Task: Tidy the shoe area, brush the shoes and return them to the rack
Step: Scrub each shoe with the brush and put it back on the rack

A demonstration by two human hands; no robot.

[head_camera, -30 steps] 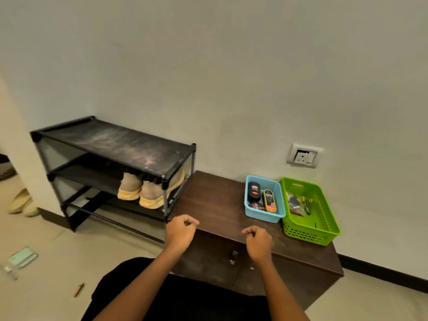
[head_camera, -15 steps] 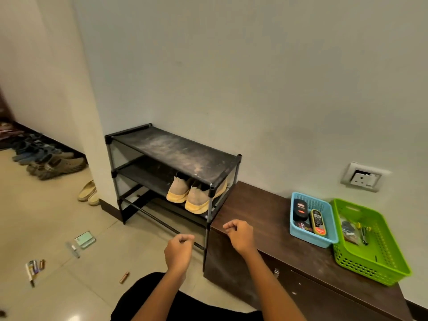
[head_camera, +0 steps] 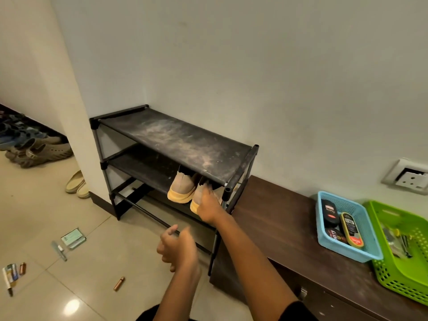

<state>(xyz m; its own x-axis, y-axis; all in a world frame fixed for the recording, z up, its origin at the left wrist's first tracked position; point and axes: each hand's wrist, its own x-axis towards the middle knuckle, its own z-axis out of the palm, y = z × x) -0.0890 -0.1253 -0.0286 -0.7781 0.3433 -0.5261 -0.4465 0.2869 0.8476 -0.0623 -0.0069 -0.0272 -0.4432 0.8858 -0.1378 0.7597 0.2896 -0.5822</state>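
Observation:
A dusty black shoe rack [head_camera: 185, 142] stands against the wall. Two tan shoes with yellow soles sit side by side on its middle shelf. My right hand [head_camera: 208, 206] reaches in and closes over the right tan shoe [head_camera: 194, 205], fingers curled on its upper. The left tan shoe [head_camera: 181, 188] lies untouched beside it. My left hand [head_camera: 178, 246] hovers lower, in front of the rack, loosely curled and holding nothing. A blue basket [head_camera: 368, 253] on the cabinet holds shoe polish bottles and a brush-like applicator.
A dark wood cabinet [head_camera: 278, 228] adjoins the rack's right side, with a green basket [head_camera: 393, 283] of small tools. Litter lies on the tiled floor: a card [head_camera: 73, 238], a battery [head_camera: 119, 283], several small items [head_camera: 14, 272]. Slippers [head_camera: 77, 185] and other shoes [head_camera: 39, 151] lie left.
My view has turned left toward the rack. My right hand moved from above the cabinet's corner forward onto the right tan shoe. My left hand stayed low in front.

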